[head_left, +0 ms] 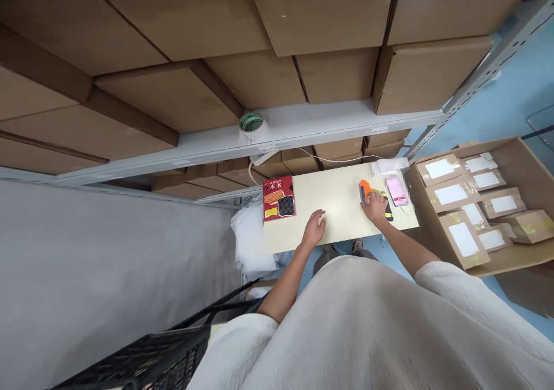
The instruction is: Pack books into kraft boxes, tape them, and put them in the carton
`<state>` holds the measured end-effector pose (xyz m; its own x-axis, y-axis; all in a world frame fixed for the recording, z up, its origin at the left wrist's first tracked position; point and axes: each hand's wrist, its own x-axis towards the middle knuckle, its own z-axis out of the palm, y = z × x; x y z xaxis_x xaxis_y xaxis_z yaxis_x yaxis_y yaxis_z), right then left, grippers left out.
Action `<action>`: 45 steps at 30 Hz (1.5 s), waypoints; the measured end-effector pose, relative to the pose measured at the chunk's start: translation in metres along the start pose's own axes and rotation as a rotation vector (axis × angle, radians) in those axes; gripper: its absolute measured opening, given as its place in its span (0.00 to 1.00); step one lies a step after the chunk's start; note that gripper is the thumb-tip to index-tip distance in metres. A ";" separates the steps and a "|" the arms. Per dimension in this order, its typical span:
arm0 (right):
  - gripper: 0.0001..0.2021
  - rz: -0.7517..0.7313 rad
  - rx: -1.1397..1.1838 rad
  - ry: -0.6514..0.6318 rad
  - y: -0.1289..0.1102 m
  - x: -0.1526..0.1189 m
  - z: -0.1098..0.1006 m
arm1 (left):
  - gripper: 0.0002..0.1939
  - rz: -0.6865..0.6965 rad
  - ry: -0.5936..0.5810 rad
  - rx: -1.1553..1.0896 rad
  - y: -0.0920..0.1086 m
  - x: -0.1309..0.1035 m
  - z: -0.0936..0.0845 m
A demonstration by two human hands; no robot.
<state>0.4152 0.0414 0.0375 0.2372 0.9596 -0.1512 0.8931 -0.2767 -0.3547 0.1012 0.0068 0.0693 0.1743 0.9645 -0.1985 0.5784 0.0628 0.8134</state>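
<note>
My right hand [375, 206] is on an orange and blue tape dispenser [364, 189] at the right part of the cream table [333, 202]. Yellow and black parts show just beyond the fingers, and the hand covers much of the dispenser. Over the table's near edge, my left hand [314, 228] is empty, its thumb and fingers apart and slightly bent. A red book [278, 198] with a torn-paper cover design lies flat at the table's left end. To the right of the dispenser is a pink item [397, 190], partly blurred out.
A large carton [418, 205] holding several small labelled boxes stands right of the table. Ahead, a metal shelf [311, 126] bears brown boxes and a tape roll [251, 126]. White packing material [253, 234] hangs at the left, near a black crate [173, 355].
</note>
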 end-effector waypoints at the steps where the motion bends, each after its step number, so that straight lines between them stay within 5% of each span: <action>1: 0.16 -0.024 -0.001 0.008 -0.001 0.002 -0.003 | 0.18 0.001 0.015 -0.003 0.002 0.001 0.001; 7: 0.18 -0.238 -0.016 0.004 -0.011 0.010 -0.018 | 0.19 -0.020 0.142 -0.028 0.011 -0.001 0.016; 14: 0.19 -0.429 0.040 -0.063 -0.024 0.009 -0.014 | 0.18 -0.087 0.274 -0.062 0.003 -0.038 0.030; 27: 0.17 -0.620 0.046 -0.152 -0.082 -0.001 -0.003 | 0.19 -0.205 0.435 -0.088 -0.022 -0.085 0.009; 35: 0.16 -0.795 -0.004 -0.263 -0.162 -0.036 0.022 | 0.18 -0.279 0.573 -0.109 -0.054 -0.139 -0.027; 45: 0.16 -1.007 0.008 -0.320 -0.296 -0.114 0.080 | 0.18 -0.344 0.709 -0.152 -0.131 -0.242 -0.090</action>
<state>0.0934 0.0097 0.0857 -0.7248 0.6887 -0.0198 0.6188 0.6381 -0.4582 -0.0888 -0.2116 0.0604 -0.5711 0.8149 -0.0986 0.3838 0.3713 0.8455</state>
